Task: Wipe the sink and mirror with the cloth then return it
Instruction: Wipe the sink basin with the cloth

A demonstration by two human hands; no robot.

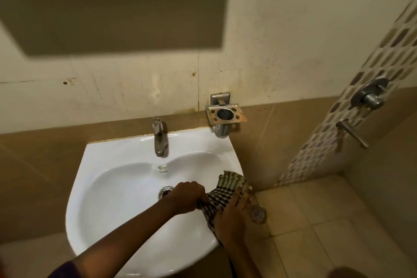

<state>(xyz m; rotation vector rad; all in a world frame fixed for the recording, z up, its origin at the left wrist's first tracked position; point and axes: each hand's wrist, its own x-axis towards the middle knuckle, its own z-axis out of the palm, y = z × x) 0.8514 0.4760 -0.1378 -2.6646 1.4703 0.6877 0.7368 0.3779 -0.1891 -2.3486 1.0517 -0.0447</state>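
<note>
While the checked cloth (222, 196) lies draped over the sink's (108, 178) rim at about four o'clock of the basin, we bunch one end in our closed left hand (188, 196) beside the drain (165, 191). Our right hand (232, 221) presses flat on the cloth, fingers spread. The tap (159, 137) stands at twelve o'clock, a metal holder (224, 113) at one o'clock on the wall.
</note>
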